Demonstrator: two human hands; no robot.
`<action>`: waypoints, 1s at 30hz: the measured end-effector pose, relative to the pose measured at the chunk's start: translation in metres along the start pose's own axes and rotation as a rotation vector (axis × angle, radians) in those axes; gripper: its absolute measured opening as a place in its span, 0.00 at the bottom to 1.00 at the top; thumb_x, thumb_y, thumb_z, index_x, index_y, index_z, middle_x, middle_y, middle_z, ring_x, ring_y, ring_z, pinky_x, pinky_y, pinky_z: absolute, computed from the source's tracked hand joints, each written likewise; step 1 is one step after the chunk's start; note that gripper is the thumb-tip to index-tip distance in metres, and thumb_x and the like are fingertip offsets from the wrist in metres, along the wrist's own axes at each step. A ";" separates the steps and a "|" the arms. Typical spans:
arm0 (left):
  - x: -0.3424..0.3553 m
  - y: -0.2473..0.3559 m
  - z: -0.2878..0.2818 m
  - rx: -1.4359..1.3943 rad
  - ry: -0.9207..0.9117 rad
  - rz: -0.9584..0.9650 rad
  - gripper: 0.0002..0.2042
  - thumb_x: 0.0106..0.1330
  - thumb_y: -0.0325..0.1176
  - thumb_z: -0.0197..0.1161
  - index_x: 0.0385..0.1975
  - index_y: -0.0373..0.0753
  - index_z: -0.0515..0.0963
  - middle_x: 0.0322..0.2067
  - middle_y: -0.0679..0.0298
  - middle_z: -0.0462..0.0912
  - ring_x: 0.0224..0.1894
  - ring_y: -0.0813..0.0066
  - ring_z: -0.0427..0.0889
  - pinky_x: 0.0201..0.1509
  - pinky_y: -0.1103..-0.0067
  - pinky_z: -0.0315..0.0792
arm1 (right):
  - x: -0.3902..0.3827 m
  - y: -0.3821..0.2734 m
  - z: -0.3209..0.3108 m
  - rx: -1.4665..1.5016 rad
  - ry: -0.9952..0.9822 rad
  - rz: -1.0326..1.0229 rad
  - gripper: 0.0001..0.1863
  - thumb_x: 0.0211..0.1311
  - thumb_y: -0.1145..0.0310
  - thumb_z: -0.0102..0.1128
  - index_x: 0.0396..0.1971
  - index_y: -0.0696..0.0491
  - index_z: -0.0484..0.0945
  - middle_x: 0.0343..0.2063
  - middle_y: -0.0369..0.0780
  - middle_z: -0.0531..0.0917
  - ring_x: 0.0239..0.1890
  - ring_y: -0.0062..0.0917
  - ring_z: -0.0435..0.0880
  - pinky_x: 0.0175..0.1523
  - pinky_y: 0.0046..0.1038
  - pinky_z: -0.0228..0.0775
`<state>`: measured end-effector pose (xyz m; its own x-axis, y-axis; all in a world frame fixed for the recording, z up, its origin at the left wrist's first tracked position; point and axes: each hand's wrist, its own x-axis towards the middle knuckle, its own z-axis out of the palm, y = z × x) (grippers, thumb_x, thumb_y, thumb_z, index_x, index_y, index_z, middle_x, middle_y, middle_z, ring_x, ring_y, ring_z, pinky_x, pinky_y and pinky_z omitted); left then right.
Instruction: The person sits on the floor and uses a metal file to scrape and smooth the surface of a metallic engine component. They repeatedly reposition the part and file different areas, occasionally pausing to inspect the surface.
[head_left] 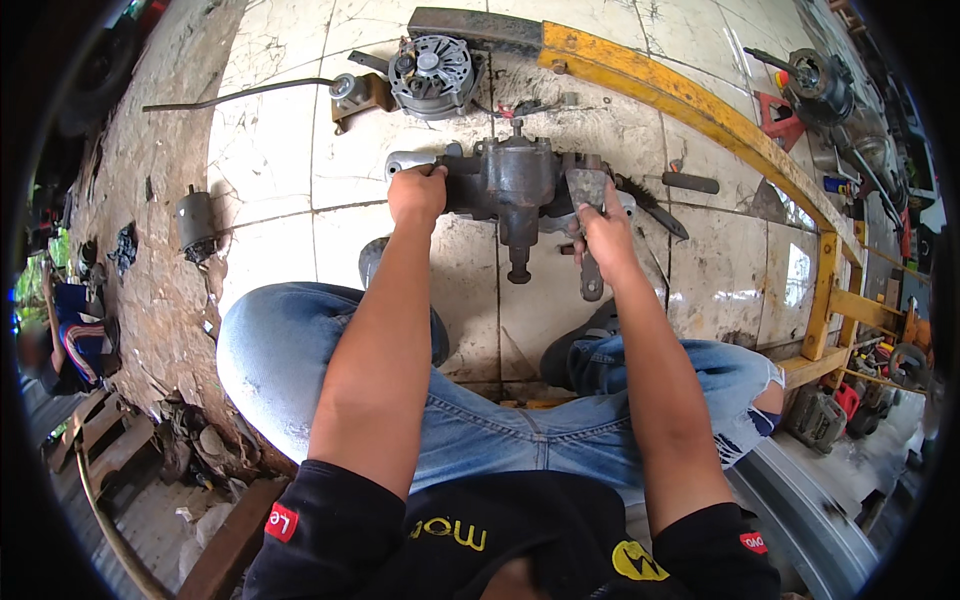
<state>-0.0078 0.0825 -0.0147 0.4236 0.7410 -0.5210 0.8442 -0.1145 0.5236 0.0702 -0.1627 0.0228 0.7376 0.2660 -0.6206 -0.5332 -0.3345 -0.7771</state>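
Observation:
A dark metal steering gearbox (518, 170) lies across the tiled floor in front of my bent knees, its splined-looking shaft end pointing toward me. My left hand (417, 193) is closed on the gearbox's left end, the thumb on top. At the right end, a flat metal lever arm (591, 283) with a hole in its near tip slants toward me. My right hand (606, 238) has its fingers wrapped about that arm, its index finger stretched up along the edge. A light grey metal piece shows partly behind the gearbox; most of it is hidden.
An alternator (436, 77) and a bracketed part with a long rod (350, 92) lie beyond the gearbox. A yellow steel frame (680, 88) curves along the right. A wire brush (655, 210) and a dark handle (691, 182) lie at right; a cylindrical motor (195, 222) stands left. Another person sits far left.

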 end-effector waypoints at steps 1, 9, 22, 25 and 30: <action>0.000 0.001 0.000 0.002 -0.003 0.005 0.15 0.60 0.44 0.63 0.44 0.47 0.83 0.41 0.55 0.84 0.45 0.59 0.82 0.51 0.71 0.73 | 0.003 -0.001 0.001 -0.003 0.002 -0.002 0.35 0.65 0.72 0.46 0.70 0.44 0.47 0.25 0.40 0.76 0.13 0.20 0.69 0.16 0.27 0.66; 0.002 -0.003 0.000 0.030 0.024 0.007 0.15 0.61 0.46 0.62 0.44 0.48 0.83 0.42 0.56 0.84 0.46 0.60 0.81 0.52 0.72 0.73 | -0.003 0.010 0.000 -0.016 0.012 0.011 0.36 0.64 0.73 0.46 0.71 0.46 0.45 0.24 0.39 0.76 0.13 0.20 0.69 0.16 0.27 0.66; 0.008 0.001 -0.003 0.060 -0.023 0.039 0.15 0.61 0.46 0.61 0.43 0.48 0.83 0.41 0.56 0.84 0.45 0.60 0.82 0.51 0.71 0.73 | -0.005 0.016 0.003 0.091 0.025 0.032 0.34 0.64 0.71 0.48 0.70 0.44 0.50 0.25 0.39 0.75 0.14 0.20 0.68 0.17 0.28 0.65; 0.004 -0.003 0.000 0.078 -0.014 0.029 0.15 0.62 0.46 0.61 0.43 0.48 0.83 0.41 0.57 0.84 0.45 0.60 0.82 0.50 0.71 0.74 | -0.003 0.011 0.003 0.131 0.011 0.033 0.34 0.64 0.71 0.48 0.70 0.43 0.50 0.25 0.39 0.75 0.14 0.19 0.68 0.17 0.27 0.65; -0.001 0.001 -0.002 0.025 -0.007 -0.006 0.14 0.62 0.45 0.62 0.44 0.48 0.83 0.41 0.57 0.84 0.45 0.60 0.82 0.50 0.72 0.74 | -0.005 0.016 0.002 0.035 0.030 0.038 0.35 0.63 0.72 0.47 0.70 0.43 0.49 0.25 0.38 0.75 0.14 0.19 0.68 0.17 0.27 0.65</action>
<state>-0.0079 0.0829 -0.0122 0.4210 0.7371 -0.5285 0.8546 -0.1271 0.5034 0.0570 -0.1677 0.0128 0.7284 0.2258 -0.6469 -0.5750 -0.3120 -0.7563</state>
